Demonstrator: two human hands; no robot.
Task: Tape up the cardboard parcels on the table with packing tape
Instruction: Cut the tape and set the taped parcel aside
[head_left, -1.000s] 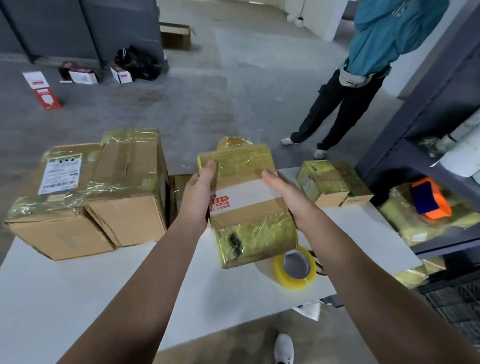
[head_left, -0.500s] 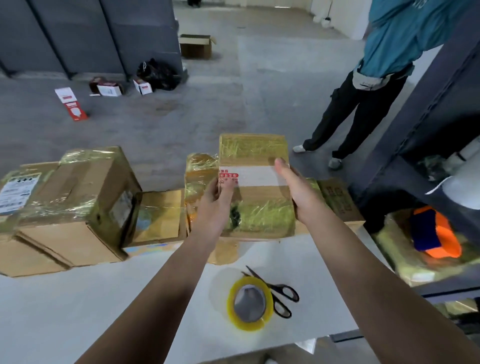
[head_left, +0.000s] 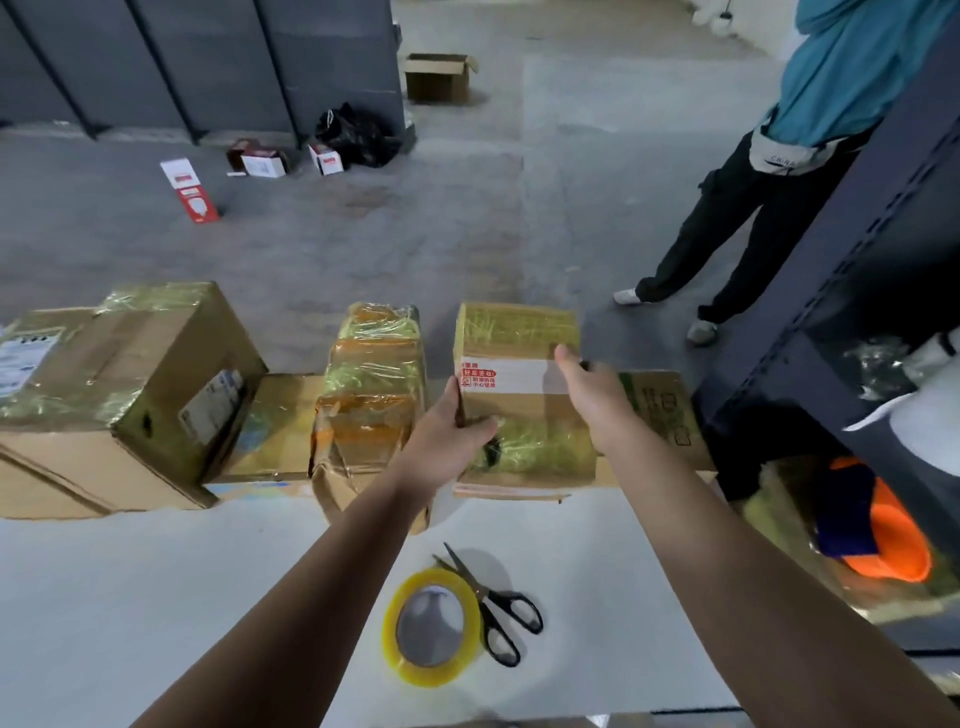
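Lowered: rectangular parcel (head_left: 519, 400) (glossy, tape-wrapped cardboard); left hand (head_left: 451, 435) grip pinches edge, right hand (head_left: 592, 400) flat against side.

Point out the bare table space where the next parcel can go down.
Widest bare patch: near-left of the table, in front of the big box, left of the tape roll. A narrower strip lies right of the scissors. The far edge is crowded, boxes side by side up to the held parcel.
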